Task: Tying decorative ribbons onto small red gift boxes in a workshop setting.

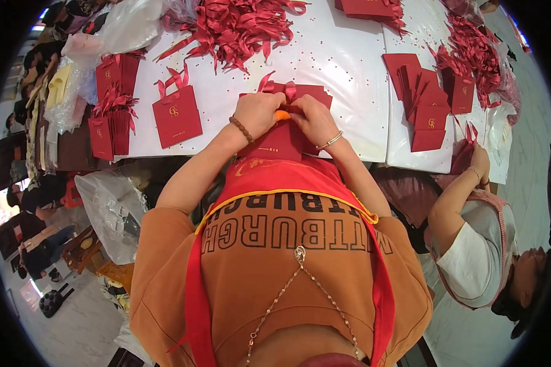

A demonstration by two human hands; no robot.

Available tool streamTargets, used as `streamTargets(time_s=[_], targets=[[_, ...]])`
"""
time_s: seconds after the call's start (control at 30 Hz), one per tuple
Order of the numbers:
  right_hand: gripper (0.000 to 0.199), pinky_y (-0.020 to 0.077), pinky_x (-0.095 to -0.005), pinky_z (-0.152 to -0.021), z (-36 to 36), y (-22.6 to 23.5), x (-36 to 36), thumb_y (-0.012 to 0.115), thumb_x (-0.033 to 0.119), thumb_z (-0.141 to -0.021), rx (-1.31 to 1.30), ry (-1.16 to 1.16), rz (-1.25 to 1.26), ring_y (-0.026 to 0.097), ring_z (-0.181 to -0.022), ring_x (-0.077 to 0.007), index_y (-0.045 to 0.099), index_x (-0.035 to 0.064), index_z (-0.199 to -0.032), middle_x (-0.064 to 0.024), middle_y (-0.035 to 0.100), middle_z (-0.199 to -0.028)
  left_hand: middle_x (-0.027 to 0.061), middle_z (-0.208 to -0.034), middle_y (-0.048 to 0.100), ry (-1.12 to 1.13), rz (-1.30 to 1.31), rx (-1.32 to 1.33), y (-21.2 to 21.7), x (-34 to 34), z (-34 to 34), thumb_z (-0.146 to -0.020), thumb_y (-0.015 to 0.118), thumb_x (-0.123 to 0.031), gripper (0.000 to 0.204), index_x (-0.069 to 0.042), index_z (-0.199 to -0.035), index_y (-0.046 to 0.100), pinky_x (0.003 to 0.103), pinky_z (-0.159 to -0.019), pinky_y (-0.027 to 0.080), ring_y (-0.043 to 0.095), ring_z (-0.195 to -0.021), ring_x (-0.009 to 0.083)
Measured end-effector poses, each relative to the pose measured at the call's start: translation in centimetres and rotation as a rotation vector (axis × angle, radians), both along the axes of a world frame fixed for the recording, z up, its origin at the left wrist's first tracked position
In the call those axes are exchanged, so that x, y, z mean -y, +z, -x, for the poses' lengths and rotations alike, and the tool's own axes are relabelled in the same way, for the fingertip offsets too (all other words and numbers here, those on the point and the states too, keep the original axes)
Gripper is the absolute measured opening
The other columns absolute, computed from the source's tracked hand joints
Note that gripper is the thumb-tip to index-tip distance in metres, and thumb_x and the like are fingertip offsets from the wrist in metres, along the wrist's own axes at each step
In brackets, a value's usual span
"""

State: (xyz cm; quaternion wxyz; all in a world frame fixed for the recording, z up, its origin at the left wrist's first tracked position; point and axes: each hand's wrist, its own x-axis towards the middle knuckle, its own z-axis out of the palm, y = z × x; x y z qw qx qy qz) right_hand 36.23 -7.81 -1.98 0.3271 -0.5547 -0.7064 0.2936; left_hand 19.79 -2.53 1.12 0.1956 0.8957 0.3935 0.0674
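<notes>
Your left hand [258, 114] and right hand [317, 122] each have a narrow grip on the top of the red bag [281, 139] at the near edge of the counter [349, 79], against your apron [288, 185], probably so its opening sits steady between 2 hands.
</notes>
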Motion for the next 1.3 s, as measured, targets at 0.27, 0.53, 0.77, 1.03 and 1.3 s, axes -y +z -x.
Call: streamTargets(time_s=[0.27, 0.53, 0.77, 1.03, 1.3], targets=[[0.018, 0.0437, -0.0432, -0.064, -0.2, 0.3, 0.1, 0.057, 0.007, -0.076, 0.063, 0.043, 0.028, 0.054, -0.076, -0.0349, 0.052, 0.0069, -0.093, -0.0138, 0.053, -0.078, 0.0041, -0.055, 0.056, -0.115, 0.297, 0.073, 1.1, -4.2, -0.1, -0.081, 0.056, -0.024, 0.018, -0.007, -0.078, 0.063, 0.032, -0.049, 0.040, 0.053, -0.050, 0.0185], [0.015, 0.0435, -0.0437, -0.063, 0.3, 0.5, 0.0, 0.057, 0.006, -0.076, 0.024, 0.065, -0.026, 0.054, -0.075, -0.0355, 0.053, 0.0054, -0.091, -0.0145, 0.054, -0.078, 0.0002, -0.049, 0.044, -0.396, 0.933, -0.289, 1.2, -9.1, -2.5, -0.079, 0.053, -0.020, 0.021, -0.002, -0.076, 0.063, 0.025, -0.043, 0.032, 0.040, -0.045, 0.0083], [0.013, 0.0445, -0.0406, -0.062, -0.1, 0.0, 0.2, 0.058, 0.007, -0.077, 0.038, 0.043, -0.069, 0.055, -0.074, -0.0345, 0.053, 0.0039, -0.089, -0.0146, 0.054, -0.080, 0.0091, -0.064, 0.060, -0.299, 0.543, -0.019, 0.2, -6.5, -2.0, -0.076, 0.057, -0.021, 0.019, -0.003, -0.074, 0.062, 0.030, -0.058, 0.043, 0.055, -0.057, 0.0183], [0.013, 0.0450, -0.0365, -0.061, 0.2, 0.7, 0.5, 0.059, 0.006, -0.077, -0.002, 0.038, -0.088, 0.056, -0.072, -0.0329, 0.053, 0.0027, -0.088, -0.0145, 0.054, -0.079, 0.0005, -0.059, 0.053, 0.143, 0.606, 0.431, 0.3, -10.4, -0.3, -0.083, 0.052, -0.020, 0.020, -0.004, -0.084, 0.063, 0.023, -0.046, 0.037, 0.048, -0.050, 0.0071], [0.013, 0.0437, -0.0417, -0.062, 0.7, 0.7, 0.2, 0.056, 0.005, -0.077, -0.013, 0.058, -0.088, 0.054, -0.075, -0.0351, 0.051, 0.0044, -0.089, -0.0142, 0.053, -0.080, 0.0052, -0.071, 0.061, 0.157, 0.361, 0.145, -1.6, -8.1, 2.3, -0.078, 0.062, -0.022, 0.020, -0.003, -0.084, 0.060, 0.028, -0.054, 0.044, 0.055, -0.058, 0.0135]])
